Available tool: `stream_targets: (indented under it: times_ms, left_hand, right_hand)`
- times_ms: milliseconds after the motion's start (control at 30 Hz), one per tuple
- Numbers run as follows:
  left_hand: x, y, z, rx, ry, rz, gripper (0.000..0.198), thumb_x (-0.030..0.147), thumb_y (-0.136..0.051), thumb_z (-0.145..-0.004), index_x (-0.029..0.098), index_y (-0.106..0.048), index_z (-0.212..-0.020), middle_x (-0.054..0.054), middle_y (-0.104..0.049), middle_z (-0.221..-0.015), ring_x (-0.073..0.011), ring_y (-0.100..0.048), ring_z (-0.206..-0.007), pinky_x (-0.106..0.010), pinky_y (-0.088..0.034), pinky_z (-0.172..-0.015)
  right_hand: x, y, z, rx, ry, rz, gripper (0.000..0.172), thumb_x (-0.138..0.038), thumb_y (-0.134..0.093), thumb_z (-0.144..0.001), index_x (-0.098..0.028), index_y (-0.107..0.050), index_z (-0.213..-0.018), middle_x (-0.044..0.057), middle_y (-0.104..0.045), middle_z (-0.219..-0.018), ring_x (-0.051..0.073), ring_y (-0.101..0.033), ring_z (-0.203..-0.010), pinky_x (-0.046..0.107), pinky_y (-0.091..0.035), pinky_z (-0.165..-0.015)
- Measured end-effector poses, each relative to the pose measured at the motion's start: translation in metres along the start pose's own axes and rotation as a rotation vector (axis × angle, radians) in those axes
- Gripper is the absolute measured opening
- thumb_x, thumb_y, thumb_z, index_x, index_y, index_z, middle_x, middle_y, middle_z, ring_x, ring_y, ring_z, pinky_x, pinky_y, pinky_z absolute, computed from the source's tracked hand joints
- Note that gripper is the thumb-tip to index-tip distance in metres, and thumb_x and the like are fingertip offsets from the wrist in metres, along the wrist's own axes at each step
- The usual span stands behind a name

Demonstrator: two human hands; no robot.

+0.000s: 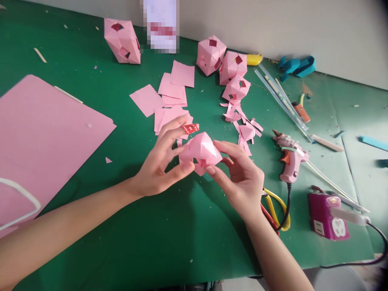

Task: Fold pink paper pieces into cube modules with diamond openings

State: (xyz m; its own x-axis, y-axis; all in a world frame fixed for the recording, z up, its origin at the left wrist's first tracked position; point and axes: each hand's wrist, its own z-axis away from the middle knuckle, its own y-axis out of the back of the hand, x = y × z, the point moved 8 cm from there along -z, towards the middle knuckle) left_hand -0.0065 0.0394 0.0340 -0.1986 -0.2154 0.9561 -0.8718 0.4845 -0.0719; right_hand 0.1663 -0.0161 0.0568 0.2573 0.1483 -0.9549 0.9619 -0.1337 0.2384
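Green tabletop (145,250), pink squares (147,100), folded forms (209,52), glue gun (293,163), right hand (244,176) pinching a paper shape (201,147), left hand (159,167) alongside, fingers apart

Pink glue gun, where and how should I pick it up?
Probably best by its handle, reaching in from the near side: the glue gun lies on its side, handle toward you, with the nozzle facing away and left. Mind the black cord leaving the handle's end.

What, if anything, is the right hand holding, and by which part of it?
The right hand pinches a folded pink paper shape by its right side.
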Motion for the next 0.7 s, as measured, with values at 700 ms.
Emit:
stream_targets:
  times_ms: [700]
  left_hand:
    - [0.023, 0.004, -0.005, 0.057, -0.158, -0.113, 0.021, 0.022, -0.071, -0.094, 0.022, -0.071, -0.115, -0.008, -0.069, -0.114, -0.0266, -0.070, -0.119, -0.041, -0.063, -0.097]
  right_hand:
    - [-0.002, -0.001, -0.001, -0.085, 0.027, -0.075, 0.036, -0.023, -0.084, -0.086, -0.029, -0.073, -0.120, 0.006, -0.074, -0.119, 0.025, -0.071, -0.120, 0.042, -0.067, -0.099]
